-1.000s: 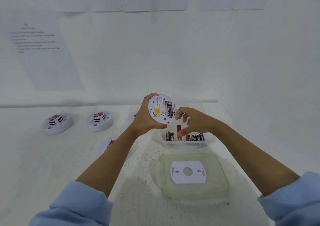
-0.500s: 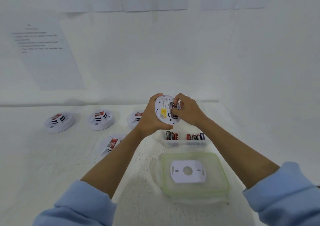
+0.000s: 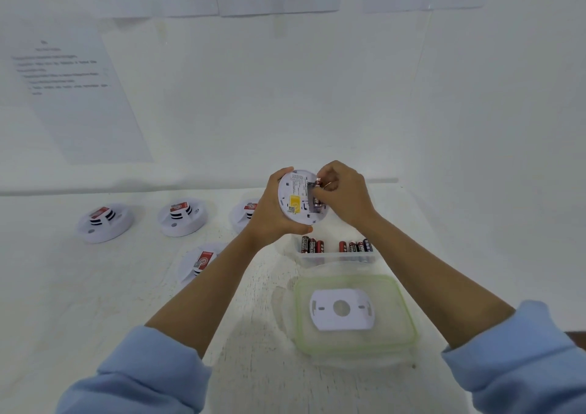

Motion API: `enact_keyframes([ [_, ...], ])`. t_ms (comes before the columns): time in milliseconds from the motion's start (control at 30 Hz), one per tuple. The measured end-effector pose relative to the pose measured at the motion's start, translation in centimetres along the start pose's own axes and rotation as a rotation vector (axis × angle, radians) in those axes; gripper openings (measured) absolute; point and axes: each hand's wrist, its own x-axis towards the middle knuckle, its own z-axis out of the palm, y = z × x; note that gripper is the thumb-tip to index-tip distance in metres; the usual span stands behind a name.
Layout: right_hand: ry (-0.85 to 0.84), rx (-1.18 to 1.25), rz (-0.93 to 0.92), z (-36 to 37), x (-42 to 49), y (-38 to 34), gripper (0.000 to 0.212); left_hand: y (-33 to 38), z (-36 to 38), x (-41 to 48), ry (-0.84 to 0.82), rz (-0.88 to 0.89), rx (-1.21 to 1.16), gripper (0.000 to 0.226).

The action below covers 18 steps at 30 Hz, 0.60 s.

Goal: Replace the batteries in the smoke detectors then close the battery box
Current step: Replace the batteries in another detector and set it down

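My left hand grips a round white smoke detector in the air, its back with a yellow label turned toward me. My right hand has its curled fingers on a red and black battery at the detector's battery slot. Just below stands the clear battery box with several red and black batteries upright in it. Its green-rimmed lid lies nearer to me, with a white mounting plate resting on it.
Four other white smoke detectors sit on the white table: far left, middle, one partly behind my left hand, and one beside my left forearm. Paper sheets hang on the wall behind.
My right hand lifted a battery out of the box, carried it up to the detector and now works it into the slot. The left hand kept holding the detector.
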Motion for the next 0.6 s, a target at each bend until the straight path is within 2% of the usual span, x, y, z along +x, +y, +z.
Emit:
enact_keyframes([
  [100,0.085,0.045,0.148,-1.0,0.2,0.1,0.016,0.3,-0.4,-0.2,0.007,0.01,0.026,0.108],
  [167,0.071,0.012,0.248,-1.8,0.0,0.2,0.015,0.5,-0.7,-0.3,0.022,0.009,0.021,0.107],
  [233,-0.072,-0.082,0.349,-2.4,-0.4,0.3,0.011,0.6,-1.0,-0.3,0.035,0.005,0.016,0.105],
  [333,-0.388,-0.253,0.47,-2.7,-1.1,0.3,0.014,0.8,-1.3,-0.1,0.048,-0.013,0.014,0.105],
  [400,-0.491,-0.313,0.484,-2.8,-0.9,0.5,0.012,0.8,-1.6,0.2,0.05,-0.012,0.019,0.105],
  [467,-0.413,-0.311,0.412,-2.8,0.2,1.2,0.007,0.6,-1.8,0.7,0.054,-0.01,0.02,0.105],
  [533,-0.232,-0.387,0.275,-2.5,1.9,2.3,0.004,0.4,-1.9,1.3,0.056,-0.013,0.009,0.105],
  [600,-0.152,-0.492,0.196,-1.9,3.9,3.5,0.012,0.1,-1.9,1.9,0.055,-0.024,-0.003,0.105],
])
